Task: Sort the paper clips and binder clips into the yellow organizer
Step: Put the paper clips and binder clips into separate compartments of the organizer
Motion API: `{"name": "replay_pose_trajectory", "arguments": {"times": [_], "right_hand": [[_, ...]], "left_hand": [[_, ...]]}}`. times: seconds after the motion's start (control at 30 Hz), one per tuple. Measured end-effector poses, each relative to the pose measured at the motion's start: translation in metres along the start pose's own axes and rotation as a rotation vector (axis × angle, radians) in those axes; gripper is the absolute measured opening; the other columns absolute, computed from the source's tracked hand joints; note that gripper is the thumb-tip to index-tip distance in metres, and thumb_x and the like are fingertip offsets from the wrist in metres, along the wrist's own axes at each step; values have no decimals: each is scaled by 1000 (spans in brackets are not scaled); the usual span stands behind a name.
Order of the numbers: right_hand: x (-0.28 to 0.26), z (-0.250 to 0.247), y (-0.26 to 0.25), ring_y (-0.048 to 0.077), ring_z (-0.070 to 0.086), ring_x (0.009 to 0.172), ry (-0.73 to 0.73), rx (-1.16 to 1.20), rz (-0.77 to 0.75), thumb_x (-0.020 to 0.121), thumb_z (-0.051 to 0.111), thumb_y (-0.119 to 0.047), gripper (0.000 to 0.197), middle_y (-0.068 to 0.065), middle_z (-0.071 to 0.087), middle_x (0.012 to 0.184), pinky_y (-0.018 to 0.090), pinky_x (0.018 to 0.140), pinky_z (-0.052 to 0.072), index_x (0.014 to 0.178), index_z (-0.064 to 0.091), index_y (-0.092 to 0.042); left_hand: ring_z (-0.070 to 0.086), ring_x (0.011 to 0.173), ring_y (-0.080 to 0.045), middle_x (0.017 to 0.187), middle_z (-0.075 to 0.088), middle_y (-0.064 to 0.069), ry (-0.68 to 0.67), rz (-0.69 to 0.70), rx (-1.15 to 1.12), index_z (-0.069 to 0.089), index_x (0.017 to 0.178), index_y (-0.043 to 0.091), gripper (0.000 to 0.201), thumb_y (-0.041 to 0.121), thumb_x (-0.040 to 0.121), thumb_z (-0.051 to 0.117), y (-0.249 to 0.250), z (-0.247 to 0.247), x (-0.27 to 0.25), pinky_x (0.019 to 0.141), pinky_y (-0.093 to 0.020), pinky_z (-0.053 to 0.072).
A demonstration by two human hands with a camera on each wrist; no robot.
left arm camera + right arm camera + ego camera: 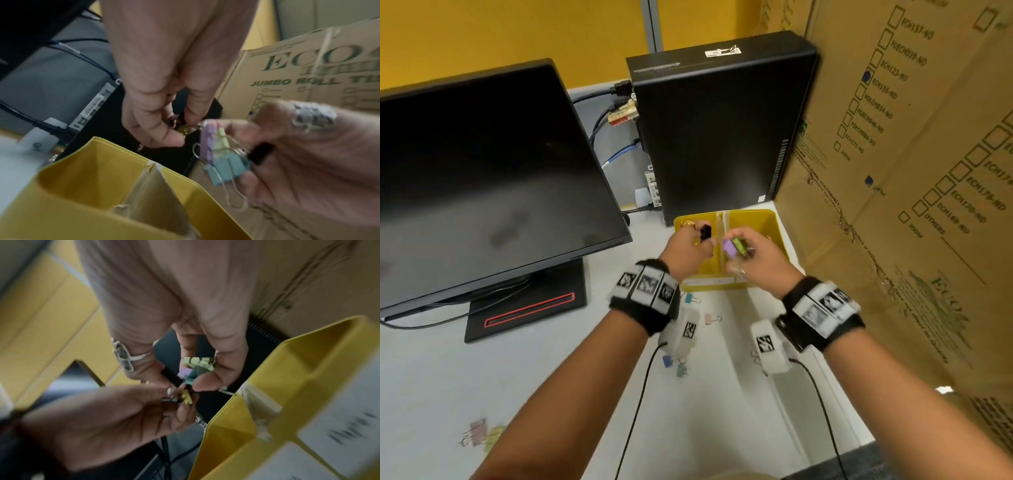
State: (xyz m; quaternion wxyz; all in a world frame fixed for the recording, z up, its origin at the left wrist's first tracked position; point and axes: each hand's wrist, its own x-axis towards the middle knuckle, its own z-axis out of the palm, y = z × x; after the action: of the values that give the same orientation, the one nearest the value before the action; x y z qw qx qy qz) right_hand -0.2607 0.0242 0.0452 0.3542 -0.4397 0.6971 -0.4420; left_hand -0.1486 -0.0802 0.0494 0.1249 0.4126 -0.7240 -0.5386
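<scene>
Above the yellow organizer (763, 222), your right hand (756, 260) has its fingers (207, 382) clamped on pastel binder clips (734, 246), while your left hand (685, 246) pinches a black binder clip (705, 232).

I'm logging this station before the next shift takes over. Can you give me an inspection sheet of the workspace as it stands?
Surface: white desk, partly covered.
Job's things: yellow organizer with a divider; pastel binder clips in the right hand; black binder clip in the left hand.
Clutter: loose binder clips scattered on the desk.
Grippers: both hands grip clips above the organizer.
Cables: wrist leads; cords behind the computer tower.
Surroundings: monitor, cardboard box, yellow wall.
</scene>
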Motion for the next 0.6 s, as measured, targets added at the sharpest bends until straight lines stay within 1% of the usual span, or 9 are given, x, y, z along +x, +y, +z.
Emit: {"name": "replay_pose_trajectory", "arguments": {"times": [0.03,0.1,0.2,0.27,0.33,0.43,0.47,0.53,0.6], "right_hand": [[15,5,-5,20,55,90,13,-65,-24,69,67,3,38,3,59,101,36,78,49,100,57,-17],[41,13,-8,20,56,92,6,-190,-9,74,68,-3,43,9,62,104,36,83,52,114,54,-14],[57,15,-4,28,52,120,-115,-327,86,83,64,-22,68,18,54,131,44,102,44,141,27,-19],[49,13,-5,28,44,129,-161,-344,66,87,59,-26,71,19,47,138,44,107,39,144,17,-20],[29,8,-4,25,47,127,-137,-325,-19,89,57,-20,58,15,51,136,42,106,41,140,29,-17],[-14,2,20,19,54,108,-185,-411,-25,86,60,-15,38,8,59,124,33,94,48,124,53,-16],[-28,1,34,19,53,108,-240,-467,21,85,63,-17,40,8,57,126,28,92,47,123,53,-16],[-49,3,62,22,43,123,-351,-606,164,78,70,-28,63,9,43,139,27,100,38,133,41,-17],[-62,9,85,28,25,136,-436,-726,280,72,74,-35,88,11,25,148,32,111,28,142,22,-22]], "left_hand": [[51,72,-22,84,55,-11,-14,-11,15,59,93,6,9,5,91,50,2,-3,11,74,-39,46],[53,78,-26,91,55,-17,-33,-69,20,56,108,-1,19,6,94,43,7,-8,27,73,-39,47],[61,101,-37,114,59,-26,-34,-99,180,46,124,-11,37,15,99,35,8,-20,27,92,-44,52],[60,109,-37,127,56,-23,-42,-53,206,43,131,-4,39,18,100,35,2,-28,18,99,-44,49],[60,101,-26,123,55,-10,-62,-17,109,42,136,7,38,18,100,36,-11,-39,7,93,-34,49],[61,90,-21,119,61,-10,83,-7,146,59,119,7,29,12,97,41,-49,-60,-8,77,-25,49],[62,94,-24,121,62,-12,141,-28,248,62,115,7,27,12,96,44,-68,-67,-12,80,-28,49],[56,115,-30,135,54,-12,95,-173,494,56,125,12,36,29,93,50,-106,-73,-18,98,-36,44],[29,139,-37,156,20,-12,-97,-356,734,26,144,25,69,61,86,41,-139,-67,-26,115,-47,26]]}}
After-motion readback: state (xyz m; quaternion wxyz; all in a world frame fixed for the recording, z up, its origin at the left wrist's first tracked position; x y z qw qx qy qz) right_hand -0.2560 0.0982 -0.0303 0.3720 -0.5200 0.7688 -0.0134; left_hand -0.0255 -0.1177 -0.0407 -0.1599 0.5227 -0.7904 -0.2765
